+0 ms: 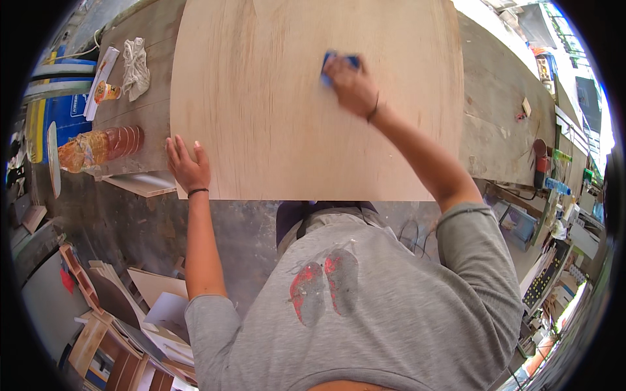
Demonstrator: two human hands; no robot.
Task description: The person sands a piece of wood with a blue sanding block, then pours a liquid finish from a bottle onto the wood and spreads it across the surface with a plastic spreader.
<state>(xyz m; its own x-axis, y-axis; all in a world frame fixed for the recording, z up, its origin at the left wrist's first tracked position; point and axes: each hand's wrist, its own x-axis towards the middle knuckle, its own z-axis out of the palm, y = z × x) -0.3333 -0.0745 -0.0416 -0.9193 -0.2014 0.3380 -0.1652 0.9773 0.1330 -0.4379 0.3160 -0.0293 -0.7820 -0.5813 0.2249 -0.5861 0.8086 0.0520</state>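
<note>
Head view: the right hand (352, 86) is curled tightly round a blurred blue block (325, 73) on the board (293, 137) beneath it; best pressed flat, along the grain. The left hand (189, 168), spread open, holding nothing, should steady the board's edge under it.

The right grip (352, 88) holds a blurred blue block (353, 61) on the upper part of a pale wooden board (261, 124), while the left grip (190, 169) rests on its left edge. The board lies across a worn surface (499, 124), with a white cloth (135, 70) and a reddish-amber bottle (107, 144) to its left.
</note>
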